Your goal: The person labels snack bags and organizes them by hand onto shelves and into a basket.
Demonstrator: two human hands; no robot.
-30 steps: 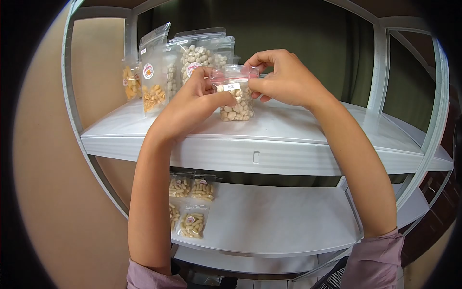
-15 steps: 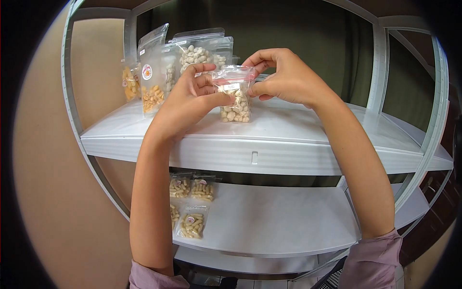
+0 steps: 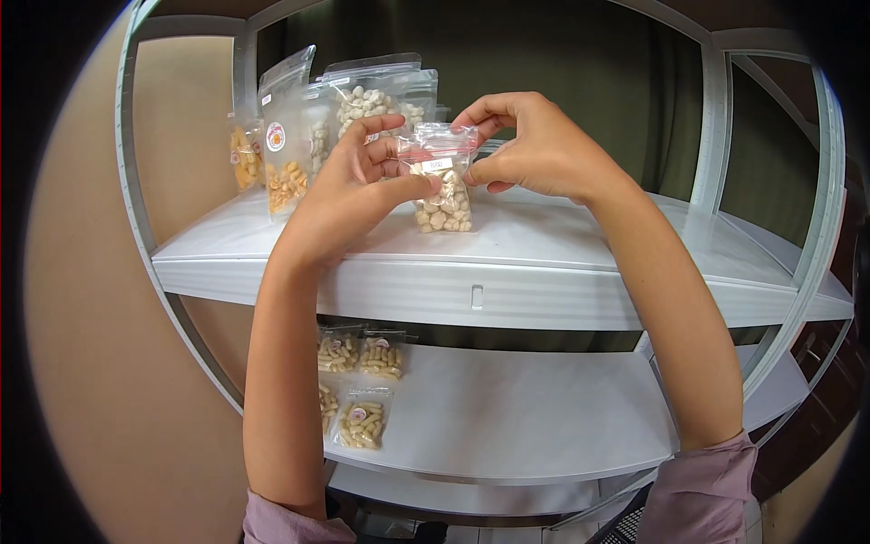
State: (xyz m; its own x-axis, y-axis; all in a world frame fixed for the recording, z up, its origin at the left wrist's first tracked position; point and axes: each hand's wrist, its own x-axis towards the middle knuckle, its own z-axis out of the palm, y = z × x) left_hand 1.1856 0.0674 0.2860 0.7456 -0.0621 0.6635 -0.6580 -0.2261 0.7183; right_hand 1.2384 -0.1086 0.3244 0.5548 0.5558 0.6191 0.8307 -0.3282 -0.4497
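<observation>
A small clear zip bag [image 3: 444,214] of pale, lumpy snack pieces stands upright near the front edge of the upper white shelf [image 3: 562,238]. It has a reddish zip strip and a white label at its top. My left hand [image 3: 359,174] holds the bag's left side, thumb across the front and fingers curled behind. On the other side, my right hand [image 3: 535,150] grips the right edge between thumb and fingers. Behind my left hand stand larger zip bags [image 3: 366,102] of whitish pieces and a tall bag [image 3: 287,186] of orange pieces.
On the lower shelf [image 3: 517,408] lie several small bags [image 3: 361,424] of finger-shaped snacks, at the left. A grey metal upright [image 3: 711,136] rises at the right, and a dark curtain [image 3: 580,72] hangs behind. A beige wall [image 3: 82,299] borders the left.
The small bag has shifted slightly in my hands and its top leans a little differently. Both hands keep their hold, nearly unmoved.
</observation>
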